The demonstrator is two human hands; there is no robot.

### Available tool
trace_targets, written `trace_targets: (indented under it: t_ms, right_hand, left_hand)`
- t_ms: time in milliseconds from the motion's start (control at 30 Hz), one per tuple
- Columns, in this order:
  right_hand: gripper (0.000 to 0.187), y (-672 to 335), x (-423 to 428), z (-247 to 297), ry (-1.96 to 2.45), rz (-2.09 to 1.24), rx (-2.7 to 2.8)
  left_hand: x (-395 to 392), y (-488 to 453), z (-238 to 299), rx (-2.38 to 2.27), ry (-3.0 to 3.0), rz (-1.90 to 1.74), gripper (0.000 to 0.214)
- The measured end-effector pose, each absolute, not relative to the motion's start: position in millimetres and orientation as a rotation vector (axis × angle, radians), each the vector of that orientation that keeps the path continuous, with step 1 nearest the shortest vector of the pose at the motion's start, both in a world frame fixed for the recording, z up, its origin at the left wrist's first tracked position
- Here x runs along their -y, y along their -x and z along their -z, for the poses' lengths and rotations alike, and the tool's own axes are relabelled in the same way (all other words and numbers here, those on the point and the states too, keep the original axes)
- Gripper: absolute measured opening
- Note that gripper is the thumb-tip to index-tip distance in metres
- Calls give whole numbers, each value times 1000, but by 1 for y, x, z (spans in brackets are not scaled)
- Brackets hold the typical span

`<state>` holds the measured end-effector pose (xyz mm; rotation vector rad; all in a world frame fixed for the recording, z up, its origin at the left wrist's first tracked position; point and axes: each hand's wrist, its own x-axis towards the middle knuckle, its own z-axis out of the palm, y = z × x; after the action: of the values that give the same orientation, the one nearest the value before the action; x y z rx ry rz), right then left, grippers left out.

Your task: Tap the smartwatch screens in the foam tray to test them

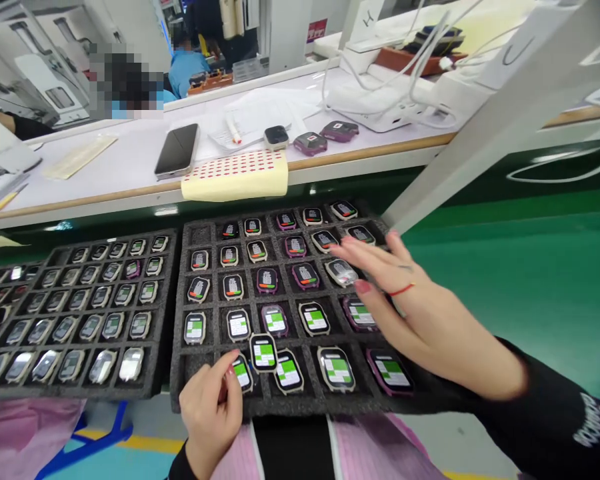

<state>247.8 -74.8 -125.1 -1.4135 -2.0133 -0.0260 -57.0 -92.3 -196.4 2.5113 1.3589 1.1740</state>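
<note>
A black foam tray [215,400] in front of me holds several smartwatch bodies with lit screens. My left hand [211,413] is closed at the tray's front edge, its fingers pinching a watch body [242,373] in the front row. Another watch body [263,352] stands tilted just right of it, out of its pocket. My right hand [415,313] lies over the tray's right side with fingers stretched flat and apart, its fingertips near a watch body [341,271] in the third row. It holds nothing.
A second foam tray [160,313] of dark-screened watches sits to the left. Behind is a white bench [130,167] with a phone [177,151], a yellow sticker sheet [235,175], loose watches [310,143] and cables. A white slanted post [480,127] crosses right. Other people sit beyond.
</note>
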Motion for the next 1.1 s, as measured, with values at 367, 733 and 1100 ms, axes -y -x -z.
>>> trace_targets:
  t_ms: [367,733,1100]
  right_hand:
    - [61,-211,45,154,1158,-93,2214]
    - [61,-226,46,162,1253,-110,2000]
    - [36,-245,59,147,1479,88,1520]
  left_hand:
    - [97,57,201,-1347,-2475,-1269,30]
    - [87,61,179,-1577,-2270,-1281,28]
    - [45,64,175,-2010,-2117,-518,51]
